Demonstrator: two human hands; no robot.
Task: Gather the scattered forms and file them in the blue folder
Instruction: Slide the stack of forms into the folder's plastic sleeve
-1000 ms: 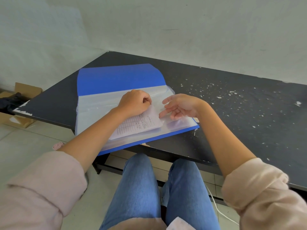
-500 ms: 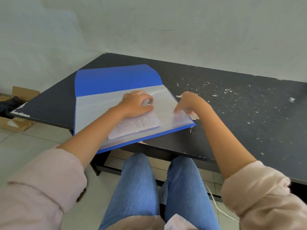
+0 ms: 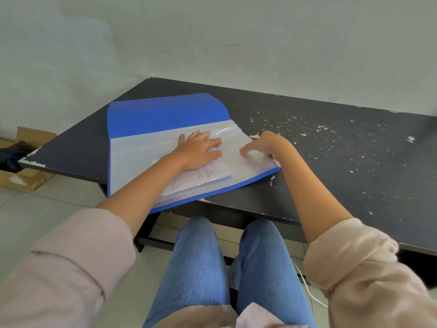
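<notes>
The blue folder (image 3: 165, 114) lies open at the near left corner of the black table (image 3: 331, 166), partly overhanging the front edge. Its clear plastic sleeve (image 3: 137, 159) faces up. A printed form (image 3: 203, 177) with a ruled table lies at the sleeve, half covered by my left hand (image 3: 198, 150), which rests flat on it with fingers spread. I cannot tell whether the fingertips are under the plastic. My right hand (image 3: 269, 144) pinches the sleeve's right edge near the folder's corner. No other loose forms are in view.
The tabletop is chipped, with white flecks scattered right of the folder. A cardboard box (image 3: 30, 178) with dark cloth stands on the tiled floor at the left. My knees in blue jeans (image 3: 201, 256) are under the table's front edge. A white cable (image 3: 312, 294) runs along the floor.
My left hand has gone from a loose fist to flat and slid farther up the form. My right hand has moved from the sleeve's middle to its right edge and closed on it.
</notes>
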